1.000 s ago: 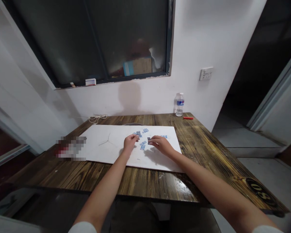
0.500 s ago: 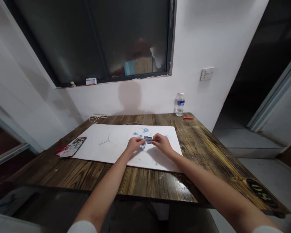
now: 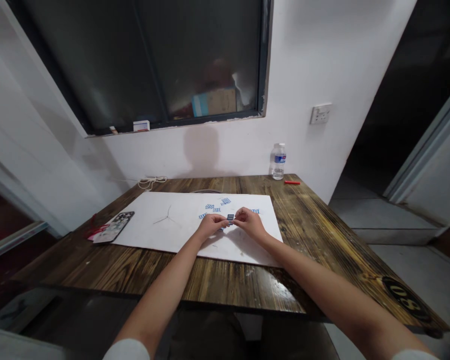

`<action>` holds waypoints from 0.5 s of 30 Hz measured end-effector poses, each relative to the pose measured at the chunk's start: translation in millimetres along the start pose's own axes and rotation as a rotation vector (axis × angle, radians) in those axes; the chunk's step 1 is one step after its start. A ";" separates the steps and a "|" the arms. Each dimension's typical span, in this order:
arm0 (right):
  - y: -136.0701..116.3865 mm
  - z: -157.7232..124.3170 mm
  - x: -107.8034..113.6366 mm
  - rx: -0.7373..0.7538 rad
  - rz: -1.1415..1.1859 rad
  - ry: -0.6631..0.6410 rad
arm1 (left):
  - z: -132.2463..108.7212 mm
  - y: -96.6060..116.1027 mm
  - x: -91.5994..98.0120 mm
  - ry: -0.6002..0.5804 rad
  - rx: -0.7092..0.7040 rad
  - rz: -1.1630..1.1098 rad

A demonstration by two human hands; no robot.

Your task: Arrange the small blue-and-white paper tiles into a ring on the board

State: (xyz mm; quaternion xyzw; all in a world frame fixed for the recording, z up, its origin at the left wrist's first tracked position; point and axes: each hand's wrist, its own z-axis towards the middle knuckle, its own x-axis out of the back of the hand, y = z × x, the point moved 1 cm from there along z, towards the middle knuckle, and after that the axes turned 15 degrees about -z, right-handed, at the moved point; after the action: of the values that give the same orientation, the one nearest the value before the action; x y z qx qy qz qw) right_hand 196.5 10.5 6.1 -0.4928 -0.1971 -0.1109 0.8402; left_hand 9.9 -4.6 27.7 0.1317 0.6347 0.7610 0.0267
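Note:
A small dark grey striped piece (image 3: 230,217) is pinched between my two hands, just above a white board (image 3: 187,235). My left hand (image 3: 211,226) is closed on its left side, thumb and forefinger together. From the right, my right hand (image 3: 248,222) pinches it too. Whether it is one part or two pressed together I cannot tell. Around my hands lie several small blue striped pieces, among them one at the back (image 3: 225,201), one left of it (image 3: 209,206) and one beyond my right hand (image 3: 255,211). Another is partly hidden under my left fingers.
The board lies on a dark wooden table (image 3: 142,260). At its left end is a phone-like patterned case (image 3: 116,227) with something red. A water bottle (image 3: 278,162), a red pen (image 3: 292,183) and a coiled white cable (image 3: 152,181) are near the wall.
My hands have come closer together. Two dark striped parts that showed offset side by side between my fingers now appear as one smaller dark shape.

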 end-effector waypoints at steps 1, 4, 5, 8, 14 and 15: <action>-0.3 -0.4 -0.2 0.004 -0.004 -0.005 | -0.1 0.0 -0.1 -0.001 -0.002 0.002; -1.7 -1.4 -0.1 0.006 -0.010 -0.021 | 0.3 -1.4 0.0 0.002 -0.009 0.008; -2.1 -1.5 0.2 0.003 -0.012 -0.025 | 0.6 -2.2 0.1 0.004 -0.012 0.007; -3.0 -0.6 2.9 -0.003 -0.068 -0.036 | 2.5 -4.0 0.5 0.037 -0.023 -0.020; -9.4 2.9 16.0 0.156 -0.583 -0.220 | 6.5 -2.5 3.7 0.223 -0.036 -0.126; -12.3 2.9 18.7 0.198 -0.665 -0.254 | 7.0 -2.8 4.6 0.246 -0.036 -0.139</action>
State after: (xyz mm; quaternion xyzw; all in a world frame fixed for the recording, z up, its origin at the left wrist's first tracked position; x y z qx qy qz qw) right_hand 208.0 7.1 25.2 -0.3281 -0.4591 -0.2961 0.7706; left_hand 6.7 3.6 26.9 -0.0075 0.6271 0.7789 0.0037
